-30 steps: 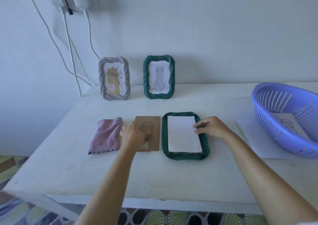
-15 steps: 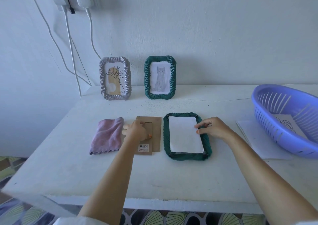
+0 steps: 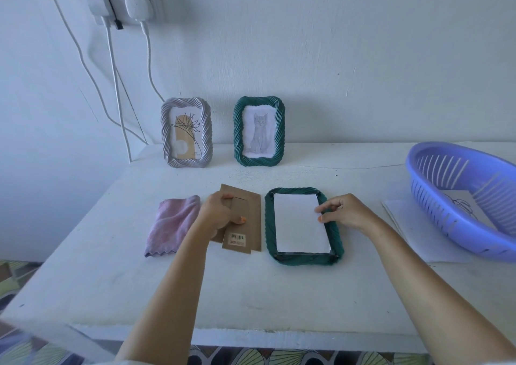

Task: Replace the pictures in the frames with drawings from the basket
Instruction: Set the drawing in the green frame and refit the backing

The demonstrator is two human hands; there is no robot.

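One backing board (image 3: 245, 222) has come up off the table since a second ago: the left hand (image 3: 216, 215), flat on it then, now grips it by its stand flap, thumb across the front and fingers behind, far end raised and tilted. Judged meaning: the backing is the next piece to go over the paper and close the frame.

The open green frame (image 3: 303, 258) lies face down, just right of the board, with a white sheet (image 3: 298, 225) seated in its recess, blank side up. Probably a drawing already placed, though its face is hidden.

Right hand (image 3: 339, 212) has barely moved: fingertips press the sheet's right edge, thumb at the rim, steadying it rather than gripping it. Wrist low, forearm running back to the lower right.

Two frames stand against the wall: a grey frame (image 3: 186, 132) with a plant print and a second green frame (image 3: 259, 131) with a cat. The basket (image 3: 424, 197), far right, holds one more drawing (image 3: 460, 205). A pink cloth (image 3: 171, 223) lies left of the board.
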